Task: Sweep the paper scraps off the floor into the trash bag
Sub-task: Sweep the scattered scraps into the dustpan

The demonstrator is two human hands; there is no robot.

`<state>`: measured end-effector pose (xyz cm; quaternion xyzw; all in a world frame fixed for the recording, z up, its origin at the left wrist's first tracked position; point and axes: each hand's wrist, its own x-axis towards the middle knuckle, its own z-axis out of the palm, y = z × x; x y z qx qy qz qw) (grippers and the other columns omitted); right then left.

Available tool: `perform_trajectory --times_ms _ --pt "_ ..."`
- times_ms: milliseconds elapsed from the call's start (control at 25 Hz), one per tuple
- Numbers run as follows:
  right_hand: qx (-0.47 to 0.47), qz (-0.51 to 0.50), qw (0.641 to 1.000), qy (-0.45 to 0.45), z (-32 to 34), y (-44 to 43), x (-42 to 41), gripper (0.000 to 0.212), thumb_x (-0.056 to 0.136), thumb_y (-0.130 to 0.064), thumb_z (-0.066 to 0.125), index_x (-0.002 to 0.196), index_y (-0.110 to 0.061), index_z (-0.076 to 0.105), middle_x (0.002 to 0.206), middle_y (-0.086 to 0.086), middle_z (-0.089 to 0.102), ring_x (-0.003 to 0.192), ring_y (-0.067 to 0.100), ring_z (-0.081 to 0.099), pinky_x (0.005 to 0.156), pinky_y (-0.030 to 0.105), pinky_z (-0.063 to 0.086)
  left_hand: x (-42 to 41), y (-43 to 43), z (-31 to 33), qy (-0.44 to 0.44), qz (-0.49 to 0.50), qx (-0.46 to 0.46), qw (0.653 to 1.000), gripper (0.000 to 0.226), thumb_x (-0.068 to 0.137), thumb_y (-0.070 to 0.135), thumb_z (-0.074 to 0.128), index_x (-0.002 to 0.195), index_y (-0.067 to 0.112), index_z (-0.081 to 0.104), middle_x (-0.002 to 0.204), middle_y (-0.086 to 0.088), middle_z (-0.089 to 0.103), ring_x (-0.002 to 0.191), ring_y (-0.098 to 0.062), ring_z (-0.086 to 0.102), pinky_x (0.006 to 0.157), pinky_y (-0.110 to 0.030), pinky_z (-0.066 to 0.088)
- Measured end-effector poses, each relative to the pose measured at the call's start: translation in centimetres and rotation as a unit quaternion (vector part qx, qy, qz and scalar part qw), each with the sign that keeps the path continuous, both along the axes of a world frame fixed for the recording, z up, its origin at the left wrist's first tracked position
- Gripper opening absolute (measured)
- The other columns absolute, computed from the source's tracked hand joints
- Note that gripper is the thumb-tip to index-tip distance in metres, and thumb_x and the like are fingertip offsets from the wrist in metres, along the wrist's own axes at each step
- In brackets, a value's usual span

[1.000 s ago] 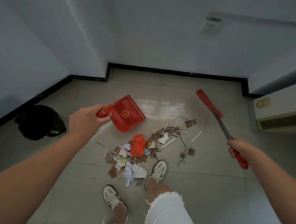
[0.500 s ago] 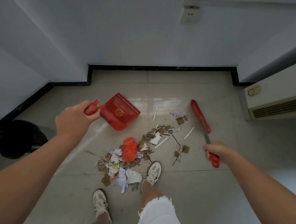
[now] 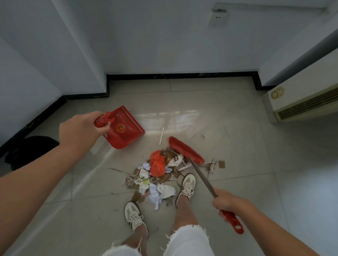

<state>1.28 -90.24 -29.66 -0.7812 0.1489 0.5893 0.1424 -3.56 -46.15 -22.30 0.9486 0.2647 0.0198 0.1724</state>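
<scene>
The left hand (image 3: 80, 130) curls round the handle of a red dustpan (image 3: 125, 128), which appears to be held tilted above the floor (image 3: 243, 143), ahead of the person's feet. The right hand (image 3: 226, 201) is closed on the red grip of a short hand broom (image 3: 186, 150). Its metal shaft runs forward and left from that hand to a red brush head resting against the far right edge of the paper scraps (image 3: 157, 181).

The scraps lie in a loose heap on the tiles between the two hands, just in front of the shoes, with a crumpled red piece on top. The dustpan looks empty. The black trash bag (image 3: 31, 148) slumps by the wall, well to the left of the left hand and far from the heap. A white stick (image 3: 162, 135) lies alone between the dustpan and the brush head, and a few brown cardboard bits (image 3: 221, 163) sit just right of the shaft. The task seems to be at the gathering stage, with scooping and emptying into the bag still to come.

Half a second earlier the brush head was farther forward, beyond a spread of loose pieces. Now it is drawn in against the heap, those pieces are bunched closer, and the right hand is lower and nearer the body. The left hand's hold on the dustpan is unchanged.
</scene>
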Motion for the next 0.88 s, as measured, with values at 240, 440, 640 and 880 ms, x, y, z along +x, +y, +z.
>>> perform_trajectory --times_ms 240,440,640,880 --pt "0.017 -0.252 0.966 -0.061 3.5 -0.7 -1.4 0.039 0.087 0.003 0.046 0.114 -0.024 0.058 0.051 0.005 0.038 0.029 0.009 0.030 0.034 0.012 0.027 -2.4 2.4 0.5 -0.008 -0.029 -0.006 1.000 0.014 0.083 0.043 0.066 0.086 0.029 0.067 0.070 0.002 0.065 0.068 -0.025 0.062 0.059 -0.034 0.047" --pt "0.000 -0.301 0.945 -0.125 3.8 -4.9 1.7 0.039 0.092 0.004 0.044 0.116 -0.025 0.053 0.054 0.006 0.039 0.024 0.007 0.031 0.029 0.012 0.028 -1.5 1.0 -0.2 -0.009 -0.043 -0.008 0.999 0.024 0.081 0.050 0.062 0.086 0.027 0.065 0.072 0.003 0.066 0.070 -0.025 0.063 0.060 -0.037 0.051" --pt "-0.067 -0.349 0.924 -0.144 -2.6 -9.8 5.3 0.014 0.097 -0.003 0.042 0.110 -0.003 0.046 0.059 0.013 0.044 0.020 0.010 0.037 0.027 0.013 0.031 0.6 -1.1 -1.8 -0.009 -0.063 -0.009 0.998 0.026 0.083 0.052 0.065 0.093 0.028 0.067 0.076 0.003 0.068 0.071 -0.022 0.060 0.063 -0.038 0.050" --pt "-0.081 -0.354 0.927 -0.092 -9.3 -9.9 0.5 0.028 0.093 0.006 0.037 0.066 0.000 0.041 0.047 0.011 0.042 0.019 0.015 0.036 0.033 0.016 0.032 2.3 -3.4 -3.8 -0.013 -0.087 -0.017 0.996 0.023 0.082 0.046 0.070 0.097 0.029 0.069 0.077 0.003 0.068 0.069 -0.016 0.055 0.063 -0.035 0.049"
